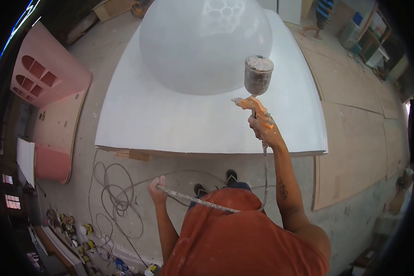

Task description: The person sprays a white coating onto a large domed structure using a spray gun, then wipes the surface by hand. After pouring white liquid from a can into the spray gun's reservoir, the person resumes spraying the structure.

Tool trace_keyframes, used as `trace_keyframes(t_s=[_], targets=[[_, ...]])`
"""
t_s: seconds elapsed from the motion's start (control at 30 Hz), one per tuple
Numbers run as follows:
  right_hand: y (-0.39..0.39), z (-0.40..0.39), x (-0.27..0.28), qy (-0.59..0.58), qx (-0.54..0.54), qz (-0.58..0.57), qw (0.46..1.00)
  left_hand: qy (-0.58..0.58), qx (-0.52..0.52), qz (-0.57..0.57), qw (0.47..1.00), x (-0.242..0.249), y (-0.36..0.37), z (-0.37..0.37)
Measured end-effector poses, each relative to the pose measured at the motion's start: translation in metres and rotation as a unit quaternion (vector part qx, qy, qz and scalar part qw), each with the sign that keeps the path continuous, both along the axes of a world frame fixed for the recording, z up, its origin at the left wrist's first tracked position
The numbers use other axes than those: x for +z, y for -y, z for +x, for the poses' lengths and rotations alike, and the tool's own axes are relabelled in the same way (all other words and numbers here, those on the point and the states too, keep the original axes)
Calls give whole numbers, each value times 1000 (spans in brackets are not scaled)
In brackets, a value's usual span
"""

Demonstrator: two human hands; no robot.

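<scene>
My right hand [265,131] is wrapped round the handle of an orange spray gun [254,106], held out over a large white panel [193,122]. A metal paint cup [258,76], smeared with white, sits on top of the gun. The nozzle points left. From the handle a paint-spotted air hose [202,201] drops past my right arm and crosses in front of my body. Low on the left, my left hand [158,189] is closed on that hose. Behind the gun a big glossy white dome [202,50] rises from the panel.
Coiled hose [117,191] lies on the floor at left. Further left stands a pink curved cabinet [55,87]. Flat wooden boards [352,152] cover the floor at right. Paint cans [86,230] stand at lower left. Another person [321,18] is at the far right.
</scene>
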State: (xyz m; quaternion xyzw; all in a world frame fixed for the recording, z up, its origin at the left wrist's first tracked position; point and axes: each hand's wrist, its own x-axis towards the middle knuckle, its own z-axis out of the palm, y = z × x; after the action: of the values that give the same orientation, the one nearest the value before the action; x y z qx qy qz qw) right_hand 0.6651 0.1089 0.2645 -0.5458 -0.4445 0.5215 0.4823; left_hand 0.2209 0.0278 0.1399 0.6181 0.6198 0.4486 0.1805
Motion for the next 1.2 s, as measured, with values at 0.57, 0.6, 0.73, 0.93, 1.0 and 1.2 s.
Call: trace_keyframes(t_s=[0.57, 0.6, 0.73, 0.93, 1.0, 1.2], targets=[[-114, 187, -11, 195, -314, 93, 925, 65, -9, 13, 998, -16, -15, 58], [-109, 184, -6, 186, -311, 79, 929, 63, -11, 13, 998, -11, -16, 61], [-66, 150, -5, 187, -268, -10, 945, 50, -6, 14, 999, -9, -15, 57], [-12, 75, -20, 136, -128, -19, 982, 28, -7, 3, 1000, -11, -16, 34], [-6, 46, -21, 142, -84, -36, 986, 21, -16, -2, 1000, -5, -16, 26], [16, -20, 8, 38, -36, 50, 997, 12, -44, 1, 999, 15, -10, 10]])
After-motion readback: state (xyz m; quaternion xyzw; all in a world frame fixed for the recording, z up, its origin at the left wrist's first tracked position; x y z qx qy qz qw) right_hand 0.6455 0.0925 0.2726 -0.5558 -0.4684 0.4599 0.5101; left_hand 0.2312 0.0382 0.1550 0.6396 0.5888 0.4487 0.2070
